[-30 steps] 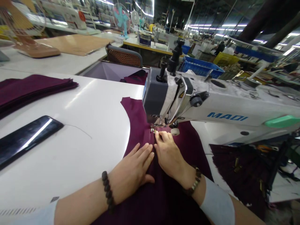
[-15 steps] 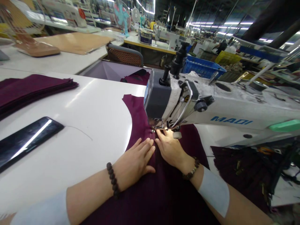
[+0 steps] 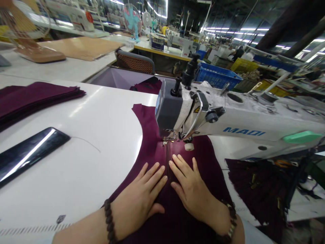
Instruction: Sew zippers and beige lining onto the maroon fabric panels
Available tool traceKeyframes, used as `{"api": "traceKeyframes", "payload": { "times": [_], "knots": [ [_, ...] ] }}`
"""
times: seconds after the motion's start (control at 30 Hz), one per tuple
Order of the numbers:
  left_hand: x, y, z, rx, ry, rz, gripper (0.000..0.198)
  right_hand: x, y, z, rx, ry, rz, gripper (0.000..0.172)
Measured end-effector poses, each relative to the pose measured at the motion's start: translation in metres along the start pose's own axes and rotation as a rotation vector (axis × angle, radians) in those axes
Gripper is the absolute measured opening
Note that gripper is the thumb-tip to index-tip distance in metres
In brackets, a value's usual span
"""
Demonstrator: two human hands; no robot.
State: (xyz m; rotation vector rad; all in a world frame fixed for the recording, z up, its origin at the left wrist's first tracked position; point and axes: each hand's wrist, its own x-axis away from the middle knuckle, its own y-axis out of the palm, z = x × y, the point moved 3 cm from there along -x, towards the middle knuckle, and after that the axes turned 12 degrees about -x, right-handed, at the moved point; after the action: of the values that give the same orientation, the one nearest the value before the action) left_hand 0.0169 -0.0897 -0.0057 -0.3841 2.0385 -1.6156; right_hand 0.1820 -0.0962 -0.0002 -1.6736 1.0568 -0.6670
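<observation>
A maroon fabric piece (image 3: 149,128) lies flat on the white table, passing under the presser foot (image 3: 165,141) of a sewing machine (image 3: 243,118). Down its middle runs a narrow dark strip (image 3: 168,156), which looks like a zipper. My left hand (image 3: 142,193) rests flat on the cloth left of the strip, fingers spread. On the other side, my right hand (image 3: 190,189) also presses the cloth with spread fingers. Both sets of fingertips are a short way on the near side of the foot. Neither hand grips anything.
A stack of maroon pieces (image 3: 38,101) lies on the table (image 3: 101,112) at left, near a dark glossy phone-like slab (image 3: 30,152). More maroon cloth with metallic bits (image 3: 259,189) hangs at right. Behind the machine stands a blue basket (image 3: 218,75).
Both hands have slid back toward me, away from the presser foot. My right fingers have left the foot's side and now spread on the cloth, uncovering the strip.
</observation>
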Motion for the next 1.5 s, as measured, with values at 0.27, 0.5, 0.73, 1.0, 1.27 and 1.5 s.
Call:
{"api": "traceKeyframes", "payload": {
  "times": [0.27,0.5,0.73,1.0,1.27,1.5],
  "knots": [
    [-0.009,0.003,-0.008,0.05,-0.026,-0.045,0.066,-0.011,-0.005,0.005,-0.035,-0.019,0.015,0.047],
    [-0.021,0.006,-0.025,0.123,-0.052,-0.027,0.055,-0.028,-0.009,0.015,-0.053,-0.004,0.011,0.046],
    [-0.034,0.01,-0.041,0.13,-0.044,-0.058,0.051,-0.047,-0.015,0.025,-0.096,-0.019,0.033,0.044],
    [-0.048,0.016,-0.06,0.124,-0.02,-0.076,0.046,-0.064,-0.016,0.037,-0.049,-0.043,0.047,0.035],
    [-0.053,0.016,-0.073,0.162,0.016,-0.053,0.039,-0.072,-0.028,0.032,0.033,-0.058,0.026,0.031],
    [-0.055,0.016,-0.078,0.17,0.017,-0.045,0.039,-0.076,-0.03,0.03,0.065,-0.098,0.002,0.034]
  ]
}}
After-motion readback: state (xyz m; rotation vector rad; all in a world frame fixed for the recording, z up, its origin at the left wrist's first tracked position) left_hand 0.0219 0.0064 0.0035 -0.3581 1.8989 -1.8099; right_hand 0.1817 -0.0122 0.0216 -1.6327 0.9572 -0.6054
